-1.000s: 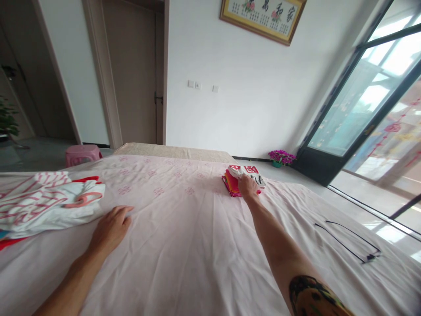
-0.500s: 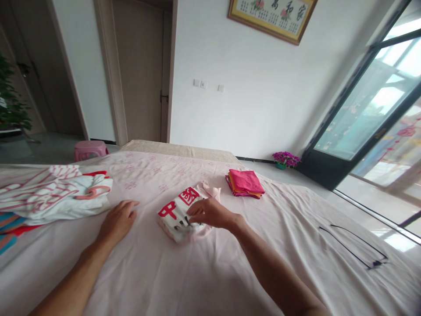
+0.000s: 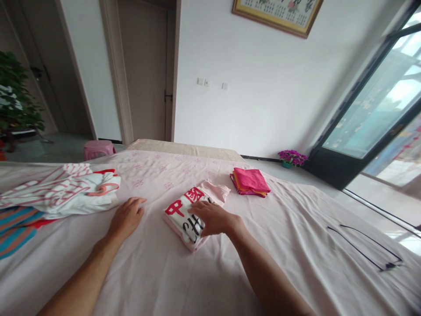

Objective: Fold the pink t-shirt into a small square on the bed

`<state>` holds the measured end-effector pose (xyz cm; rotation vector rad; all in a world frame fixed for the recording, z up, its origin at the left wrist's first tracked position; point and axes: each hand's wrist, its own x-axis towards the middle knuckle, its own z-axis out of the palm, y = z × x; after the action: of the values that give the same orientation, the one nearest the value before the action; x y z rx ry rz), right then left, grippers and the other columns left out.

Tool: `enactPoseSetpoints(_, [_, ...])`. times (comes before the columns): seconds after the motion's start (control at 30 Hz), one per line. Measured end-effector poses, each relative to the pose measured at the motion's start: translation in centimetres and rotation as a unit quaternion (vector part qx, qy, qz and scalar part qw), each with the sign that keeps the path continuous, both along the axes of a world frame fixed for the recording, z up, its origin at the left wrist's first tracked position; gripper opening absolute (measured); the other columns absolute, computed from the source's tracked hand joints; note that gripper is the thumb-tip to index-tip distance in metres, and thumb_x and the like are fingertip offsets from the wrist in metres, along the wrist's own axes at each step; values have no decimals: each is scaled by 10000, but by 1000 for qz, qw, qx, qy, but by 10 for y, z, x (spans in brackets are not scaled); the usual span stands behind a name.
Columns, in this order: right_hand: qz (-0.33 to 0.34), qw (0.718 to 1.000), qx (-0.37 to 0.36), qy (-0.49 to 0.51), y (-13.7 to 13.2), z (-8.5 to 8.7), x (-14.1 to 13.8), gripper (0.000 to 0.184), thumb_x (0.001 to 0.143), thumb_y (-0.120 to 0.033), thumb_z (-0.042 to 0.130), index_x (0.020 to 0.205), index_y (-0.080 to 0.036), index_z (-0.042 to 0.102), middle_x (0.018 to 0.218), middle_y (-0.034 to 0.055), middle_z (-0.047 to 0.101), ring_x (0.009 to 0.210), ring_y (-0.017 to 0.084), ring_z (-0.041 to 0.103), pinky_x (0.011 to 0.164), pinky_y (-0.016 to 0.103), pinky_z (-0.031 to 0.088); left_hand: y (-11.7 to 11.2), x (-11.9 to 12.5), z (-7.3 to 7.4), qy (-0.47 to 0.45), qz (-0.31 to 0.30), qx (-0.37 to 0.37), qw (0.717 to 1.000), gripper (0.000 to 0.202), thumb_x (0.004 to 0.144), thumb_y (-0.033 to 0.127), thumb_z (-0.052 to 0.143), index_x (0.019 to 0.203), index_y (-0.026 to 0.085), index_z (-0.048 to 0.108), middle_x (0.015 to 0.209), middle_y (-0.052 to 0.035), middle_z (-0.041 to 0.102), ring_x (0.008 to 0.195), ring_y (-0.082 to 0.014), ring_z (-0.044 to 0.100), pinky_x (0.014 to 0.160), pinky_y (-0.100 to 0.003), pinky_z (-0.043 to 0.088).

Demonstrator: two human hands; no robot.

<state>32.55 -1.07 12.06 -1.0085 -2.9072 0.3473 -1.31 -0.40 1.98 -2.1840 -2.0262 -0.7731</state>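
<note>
While the right hand [image 3: 212, 217] lies partly open on the folded printed shirt [image 3: 184, 223] mid-way across the sheet [image 3: 148, 276], with no clear grip, the left hand [image 3: 127, 217] rests loosely open, empty, near rumpled clothes [image 3: 75, 191] apparently still unfolded, a pink stack [image 3: 251, 180] already folded beyond.

Daylight from glass door [image 3: 365, 105] (panes glaring), dimmer left, soft corners

the right hand [image 3: 212, 217] hides from me part of the black lettering [image 3: 196, 224] on the folded garment [image 3: 176, 219]. the top edge crops the framed picture [image 3: 279, 15], its small writing [image 3: 299, 19] too fine for me; the left edge cuts the clothes pile [image 3: 66, 193].
</note>
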Motion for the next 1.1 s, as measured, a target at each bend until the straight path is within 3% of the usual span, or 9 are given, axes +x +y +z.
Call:
enactPoseSetpoints(0.13, [1, 1000, 14, 5, -1, -2, 5, 684, 736, -156, 659, 1391, -289, 519, 1465, 86, 493, 1319, 281, 462, 1077, 424, 371, 0, 1, 1, -2, -3, 0, 1000, 406, 873, 244, 384, 1178, 150, 636, 1228, -109, 654, 1168, -229, 593, 1037, -371, 428])
enactPoseSetpoints(0.27, [-41, 998, 16, 49, 2, -3, 3, 554, 769, -29, 504, 1219, -315, 653, 1290, 38, 644, 1186, 231, 580, 984, 355, 434, 0, 0, 0, -3, 5, 0, 1000, 392, 873, 246, 397, 1172, 176, 640, 1231, -92, 657, 1183, -213, 588, 1047, -344, 421])
enactPoseSetpoints(0.5, [-167, 952, 16, 255, 13, 7, -2, 351, 830, -100, 454, 1055, -239, 685, 988, 38, 702, 913, 194, 623, 827, 287, 443, -2, 2, 5, -43, -20, -11, 999, 386, 872, 255, 391, 1148, 171, 647, 1210, -98, 664, 1149, -220, 604, 1043, -359, 431])
enactPoseSetpoints(0.57, [-198, 917, -12, 346, 12, 17, -3, 255, 835, -161, 455, 957, -210, 674, 886, 21, 673, 843, 182, 596, 772, 271, 440, -5, 5, 9, -94, -44, -5, 995, 396, 893, 289, 379, 1175, 170, 631, 1218, -97, 662, 1153, -225, 600, 1050, -381, 430])
enactPoseSetpoints(0.67, [-217, 830, -180, 482, 5, 34, -5, 181, 822, -262, 488, 882, -194, 645, 745, -7, 623, 704, 163, 566, 646, 247, 436, -12, 14, 17, -206, -75, 17, 975, 413, 929, 403, 381, 1198, 199, 618, 1247, -80, 657, 1183, -228, 584, 1069, -400, 418])
enactPoseSetpoints(0.77, [-219, 722, -343, 559, -5, 47, -6, 164, 771, -312, 585, 875, -191, 625, 681, -25, 603, 592, 138, 544, 543, 223, 419, -20, 32, 30, -340, -105, 1, 934, 442, 932, 489, 407, 1187, 201, 623, 1232, -82, 674, 1183, -236, 591, 1068, -403, 421])
enactPoseSetpoints(0.83, [-219, 675, -394, 583, -10, 54, -6, 176, 735, -302, 645, 865, -188, 613, 673, -30, 605, 564, 128, 545, 524, 218, 427, -28, 49, 42, -406, -147, -30, 902, 450, 933, 496, 423, 1208, 195, 615, 1258, -86, 666, 1216, -233, 578, 1086, -389, 406])
enactPoseSetpoints(0.97, [-224, 612, -493, 576, -15, 62, -7, 202, 749, -303, 657, 891, -170, 604, 688, 2, 653, 591, 157, 613, 586, 256, 502, -45, 92, 63, -432, -237, -75, 867, 494, 855, 485, 592, 1270, 216, 592, 1332, -70, 630, 1260, -249, 549, 1082, -356, 402])
enactPoseSetpoints(1.1, [-202, 592, -529, 574, -13, 62, -5, 166, 801, -271, 596, 916, -152, 604, 703, 38, 687, 620, 185, 657, 623, 284, 535, -59, 122, 73, -469, -232, -127, 843, 392, 842, 503, 606, 1058, 184, 680, 1019, -53, 738, 995, -252, 655, 870, -326, 497])
